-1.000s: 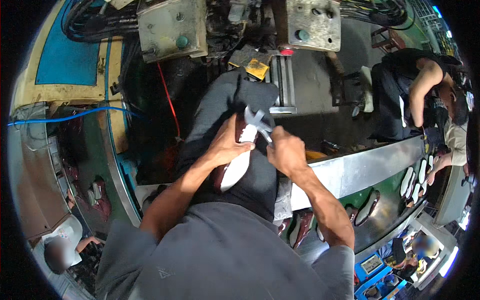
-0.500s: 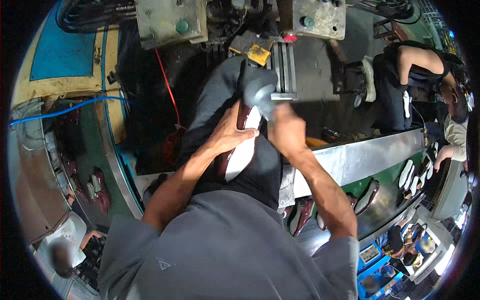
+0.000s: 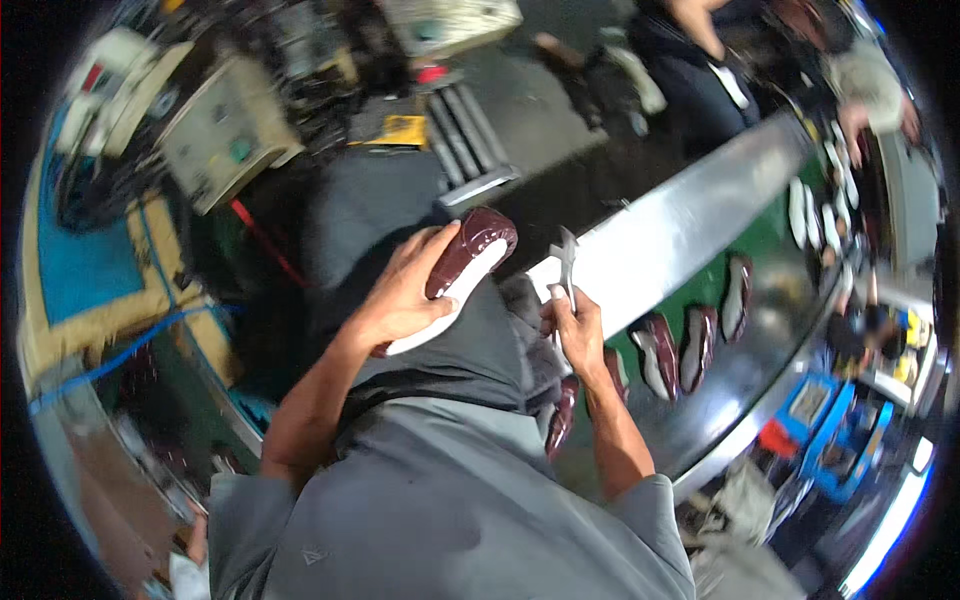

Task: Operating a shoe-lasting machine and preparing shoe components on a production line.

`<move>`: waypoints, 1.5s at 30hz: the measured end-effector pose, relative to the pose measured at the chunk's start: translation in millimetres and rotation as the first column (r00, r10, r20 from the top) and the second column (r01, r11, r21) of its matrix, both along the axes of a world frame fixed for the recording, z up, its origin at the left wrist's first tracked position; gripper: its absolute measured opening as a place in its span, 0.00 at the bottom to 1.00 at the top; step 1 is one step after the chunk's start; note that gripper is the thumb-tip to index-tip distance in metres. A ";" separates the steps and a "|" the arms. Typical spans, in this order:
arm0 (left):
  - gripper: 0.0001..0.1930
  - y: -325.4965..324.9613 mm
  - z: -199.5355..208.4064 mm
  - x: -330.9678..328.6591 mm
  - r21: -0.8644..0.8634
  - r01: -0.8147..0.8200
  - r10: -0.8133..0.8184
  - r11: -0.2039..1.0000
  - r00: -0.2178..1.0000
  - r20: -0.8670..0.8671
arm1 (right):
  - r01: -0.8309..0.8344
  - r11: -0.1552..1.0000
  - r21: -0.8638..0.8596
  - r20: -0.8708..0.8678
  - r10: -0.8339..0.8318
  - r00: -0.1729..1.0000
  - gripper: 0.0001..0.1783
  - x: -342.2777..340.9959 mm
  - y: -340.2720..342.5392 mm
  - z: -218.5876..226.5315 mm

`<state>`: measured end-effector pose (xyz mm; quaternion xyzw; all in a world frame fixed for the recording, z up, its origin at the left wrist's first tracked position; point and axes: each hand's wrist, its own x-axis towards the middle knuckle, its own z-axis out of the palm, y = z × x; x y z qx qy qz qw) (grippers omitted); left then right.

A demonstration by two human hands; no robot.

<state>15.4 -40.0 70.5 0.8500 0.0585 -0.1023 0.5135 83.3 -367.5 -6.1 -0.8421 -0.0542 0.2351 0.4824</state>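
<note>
My left hand is closed round a glossy burgundy shoe above my thigh. The shoe's toe points away from me, and its white underside is turned to the right. Part of its heel end is hidden behind the hand. To the right of the shoe, my right hand grips a hammer by the handle, its metal head pointing up and away from me. The hammer and shoe are apart.
A shiny metal ledge runs to the right, beside a green belt with several burgundy shoes. White shoe-shaped pieces lie farther along. Machine boxes stand at the far left. Another person's arm shows at the upper right.
The view has turned to the right. My right hand and the hammer have moved away from the shoe, down and to the right. My left hand still holds the shoe, whose burgundy toe now shows.
</note>
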 end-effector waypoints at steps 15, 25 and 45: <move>0.48 -136.7 -57.6 146.6 -0.600 0.303 -0.636 0.741 0.604 -0.481 | 0.049 0.911 -0.409 0.246 0.058 0.967 0.23 -9.3 -84.8 -13.9; 0.50 -129.5 -56.2 144.1 -0.528 0.344 -0.598 0.777 0.667 -0.445 | 0.220 0.963 -0.154 0.181 -0.191 0.965 0.32 1.9 -72.2 -32.9; 0.45 -116.9 -71.8 126.0 -0.461 0.310 -0.509 0.831 0.757 -0.410 | 0.134 0.922 -0.363 0.328 -0.008 0.945 0.22 -22.4 -45.1 -39.7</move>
